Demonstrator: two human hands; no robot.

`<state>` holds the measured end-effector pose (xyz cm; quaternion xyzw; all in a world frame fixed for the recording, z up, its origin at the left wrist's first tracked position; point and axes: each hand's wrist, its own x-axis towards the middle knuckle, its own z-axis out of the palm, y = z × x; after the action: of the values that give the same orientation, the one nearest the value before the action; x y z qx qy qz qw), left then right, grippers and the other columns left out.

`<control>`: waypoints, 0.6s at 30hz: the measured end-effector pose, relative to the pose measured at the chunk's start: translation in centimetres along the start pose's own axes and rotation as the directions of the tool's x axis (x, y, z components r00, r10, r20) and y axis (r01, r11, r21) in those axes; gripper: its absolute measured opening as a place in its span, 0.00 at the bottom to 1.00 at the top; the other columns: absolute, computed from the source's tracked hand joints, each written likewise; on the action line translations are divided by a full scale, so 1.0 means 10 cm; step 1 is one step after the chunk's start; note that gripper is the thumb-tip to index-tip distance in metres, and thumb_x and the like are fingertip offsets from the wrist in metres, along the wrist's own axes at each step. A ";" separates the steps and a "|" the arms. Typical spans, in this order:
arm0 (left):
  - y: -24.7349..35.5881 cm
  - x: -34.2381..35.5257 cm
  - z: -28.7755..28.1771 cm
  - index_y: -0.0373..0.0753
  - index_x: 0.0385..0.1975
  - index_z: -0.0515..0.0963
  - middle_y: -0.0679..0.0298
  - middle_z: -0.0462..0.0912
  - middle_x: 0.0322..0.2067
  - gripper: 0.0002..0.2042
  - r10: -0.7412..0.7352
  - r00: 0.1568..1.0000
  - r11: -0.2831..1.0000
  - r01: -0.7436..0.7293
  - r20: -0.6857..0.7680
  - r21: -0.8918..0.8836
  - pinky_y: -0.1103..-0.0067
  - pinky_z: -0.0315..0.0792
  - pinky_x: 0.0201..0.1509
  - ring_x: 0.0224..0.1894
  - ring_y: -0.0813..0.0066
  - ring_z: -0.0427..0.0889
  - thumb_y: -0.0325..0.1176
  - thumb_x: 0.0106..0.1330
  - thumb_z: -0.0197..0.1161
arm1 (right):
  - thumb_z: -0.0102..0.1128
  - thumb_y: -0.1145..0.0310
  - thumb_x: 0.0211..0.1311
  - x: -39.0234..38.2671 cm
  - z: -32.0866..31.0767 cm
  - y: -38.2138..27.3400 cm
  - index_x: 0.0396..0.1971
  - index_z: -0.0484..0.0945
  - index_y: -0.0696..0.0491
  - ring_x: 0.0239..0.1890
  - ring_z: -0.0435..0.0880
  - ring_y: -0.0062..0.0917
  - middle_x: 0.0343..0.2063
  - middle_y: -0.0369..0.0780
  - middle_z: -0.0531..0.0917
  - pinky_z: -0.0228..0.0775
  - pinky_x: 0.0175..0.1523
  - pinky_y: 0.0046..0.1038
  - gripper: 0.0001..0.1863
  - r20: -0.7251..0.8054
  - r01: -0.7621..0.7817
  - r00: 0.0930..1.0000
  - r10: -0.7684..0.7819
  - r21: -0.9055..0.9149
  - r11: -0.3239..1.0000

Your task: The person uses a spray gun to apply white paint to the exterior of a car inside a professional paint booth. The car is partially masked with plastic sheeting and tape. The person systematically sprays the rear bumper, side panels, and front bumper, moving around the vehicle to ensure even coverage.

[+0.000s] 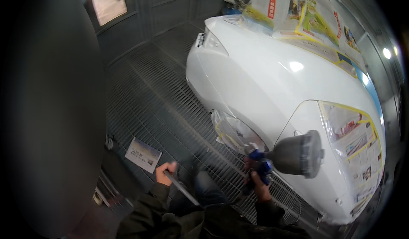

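My right hand (260, 188) is wrapped round the grip of a paint spray gun (260, 162) with a blue body. A large dark cup (294, 153) on the gun tilts toward the right, in front of the car's side. Held in my closed left hand (165, 173) is a grey hose (184, 191), which runs back toward my body. A glossy white car (255, 77) fills the right half, its near flank just beyond the gun. Plastic film and tape mask its wheel (238, 132). Newspaper and yellow tape cover the side window (355, 147).
Slatted grating (149, 85) makes up the floor. A printed sheet (143, 155) lies there, left of my left hand. More masking paper (306, 17) covers the car's rear glass area. Dark wall panels with lit windows (108, 2) stand at the back. A dark blurred shape blocks the far left.
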<state>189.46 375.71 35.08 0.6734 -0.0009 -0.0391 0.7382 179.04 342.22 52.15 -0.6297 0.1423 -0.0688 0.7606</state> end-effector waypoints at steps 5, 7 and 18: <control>-0.29 1.06 -0.25 0.34 0.20 0.74 0.71 0.72 0.21 0.11 -0.010 0.999 1.000 0.010 0.046 0.017 0.80 0.66 0.34 0.28 0.85 0.66 0.24 0.67 0.62 | 0.52 0.61 0.70 0.34 0.18 0.05 0.53 0.72 0.56 0.33 0.75 0.19 0.44 0.38 0.75 0.72 0.30 0.24 0.19 -0.423 0.124 0.900 -0.104 0.019 0.992; -0.53 1.51 -0.40 0.34 0.20 0.74 0.71 0.70 0.18 0.12 -0.007 1.000 0.994 0.005 0.011 0.113 0.79 0.65 0.31 0.25 0.83 0.65 0.28 0.67 0.63 | 0.50 0.63 0.71 0.48 0.18 0.26 0.52 0.72 0.55 0.38 0.77 0.22 0.45 0.39 0.76 0.75 0.31 0.27 0.16 -0.586 0.201 0.798 -0.142 0.037 0.979; 0.14 3.82 -0.82 0.46 0.11 0.55 0.74 0.48 0.11 0.28 -0.165 0.985 0.897 0.174 -0.058 0.406 0.77 0.44 0.18 0.14 0.83 0.48 0.50 0.70 0.59 | 0.49 0.71 0.69 0.94 0.62 0.71 0.57 0.69 0.57 0.51 0.78 0.28 0.49 0.41 0.78 0.83 0.33 0.32 0.18 -0.946 0.332 0.320 -0.058 0.055 0.942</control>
<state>228.12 381.73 33.73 0.8110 0.0576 -0.0948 0.5744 189.30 346.75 45.02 -0.3925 0.4634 -0.5238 0.5974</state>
